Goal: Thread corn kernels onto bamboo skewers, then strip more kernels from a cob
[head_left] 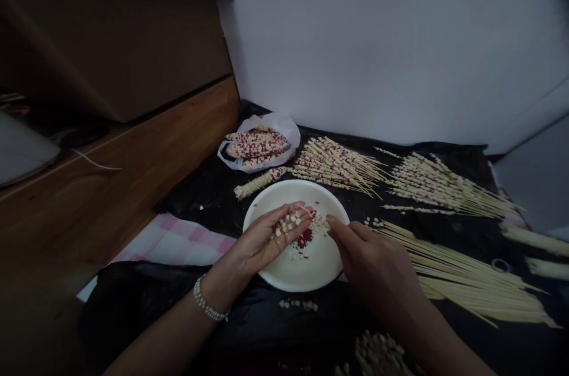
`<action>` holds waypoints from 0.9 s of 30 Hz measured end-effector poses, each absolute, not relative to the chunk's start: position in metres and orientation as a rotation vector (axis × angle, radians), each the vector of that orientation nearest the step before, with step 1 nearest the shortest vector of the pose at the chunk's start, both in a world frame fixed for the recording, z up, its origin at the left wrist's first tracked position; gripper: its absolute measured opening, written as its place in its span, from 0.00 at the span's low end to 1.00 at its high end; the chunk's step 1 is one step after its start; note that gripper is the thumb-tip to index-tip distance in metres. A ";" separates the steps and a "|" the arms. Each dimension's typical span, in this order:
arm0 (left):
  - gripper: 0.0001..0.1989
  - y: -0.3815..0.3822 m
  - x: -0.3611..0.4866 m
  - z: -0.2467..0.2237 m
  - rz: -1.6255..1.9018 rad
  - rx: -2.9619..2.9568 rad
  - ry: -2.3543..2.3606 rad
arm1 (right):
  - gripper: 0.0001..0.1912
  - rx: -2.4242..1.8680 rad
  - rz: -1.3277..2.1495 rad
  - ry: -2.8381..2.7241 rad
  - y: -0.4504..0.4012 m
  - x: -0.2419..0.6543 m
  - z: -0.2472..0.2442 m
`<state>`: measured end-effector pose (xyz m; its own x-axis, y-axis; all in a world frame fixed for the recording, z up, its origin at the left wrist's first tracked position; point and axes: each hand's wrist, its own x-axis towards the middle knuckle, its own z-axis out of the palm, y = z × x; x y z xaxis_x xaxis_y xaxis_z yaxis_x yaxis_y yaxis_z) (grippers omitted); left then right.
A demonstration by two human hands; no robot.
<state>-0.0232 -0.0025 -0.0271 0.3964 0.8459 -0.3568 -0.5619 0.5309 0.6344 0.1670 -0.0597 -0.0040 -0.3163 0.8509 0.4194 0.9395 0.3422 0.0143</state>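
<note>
My left hand (256, 244), palm up and cupped, holds loose pale corn kernels (288, 223) over a white bowl (291, 278). A thin light tip shows near its fingertips; I cannot tell what it is. Over the bowl's right side my right hand (377, 257) is closed in a pinch, thumb against forefinger, and whatever lies between them is too small to make out. Inside the bowl, more pale and red kernels (319, 225) lie scattered around a red flower print (304, 238).
Behind the bowl are red-and-white corn cobs (258, 147) in a plastic bag and a partly stripped cob (260, 183). Kernel-threaded skewers (333, 162) lie in piles at the back. Bare skewers (466, 275) fan out at right; loose kernels (380, 355) lie in front.
</note>
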 end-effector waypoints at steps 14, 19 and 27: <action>0.08 -0.002 -0.021 -0.021 0.937 0.530 0.887 | 0.15 -1.580 -0.293 -2.311 -0.061 0.165 -0.005; 0.12 -0.002 -0.021 -0.022 0.950 0.547 0.881 | 0.15 -1.555 -0.309 -2.302 -0.061 0.165 -0.005; 0.13 -0.003 -0.020 -0.023 0.975 0.615 0.881 | 0.17 -1.574 -0.308 -2.331 -0.061 0.164 -0.007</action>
<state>-0.0196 -0.0033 -0.0230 0.2781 0.8936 -0.3523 -0.4402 0.4445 0.7801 0.1644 -0.0610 -0.0070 -0.3477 0.8609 0.3714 0.9279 0.3729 0.0043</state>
